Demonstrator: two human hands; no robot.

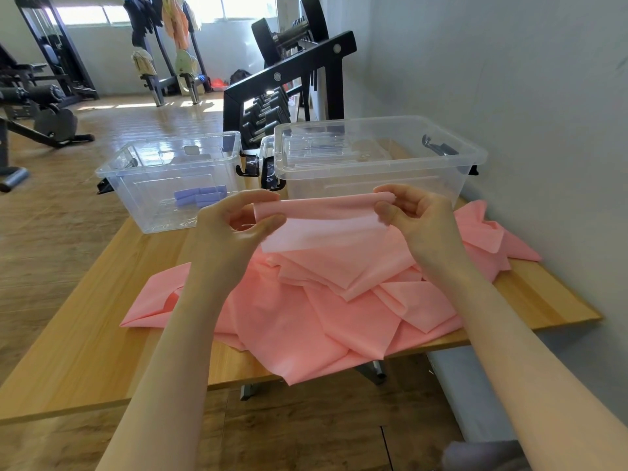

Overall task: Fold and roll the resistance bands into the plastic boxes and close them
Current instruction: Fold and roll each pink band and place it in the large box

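A pink resistance band (316,311) lies crumpled across the wooden table (85,334), one end hanging over the near edge. My left hand (234,229) and my right hand (418,215) each pinch one side of the band's raised end, stretched flat between them above the pile. Behind them stand two clear plastic boxes without lids on. The smaller left box (136,171) holds rolled purple bands (198,196). The larger right box (465,154) holds clear lids or trays inside.
A grey wall (526,96) runs along the table's right side. A black dumbbell rack (289,79) stands just behind the boxes. Gym benches and machines (37,107) fill the wooden floor at the far left.
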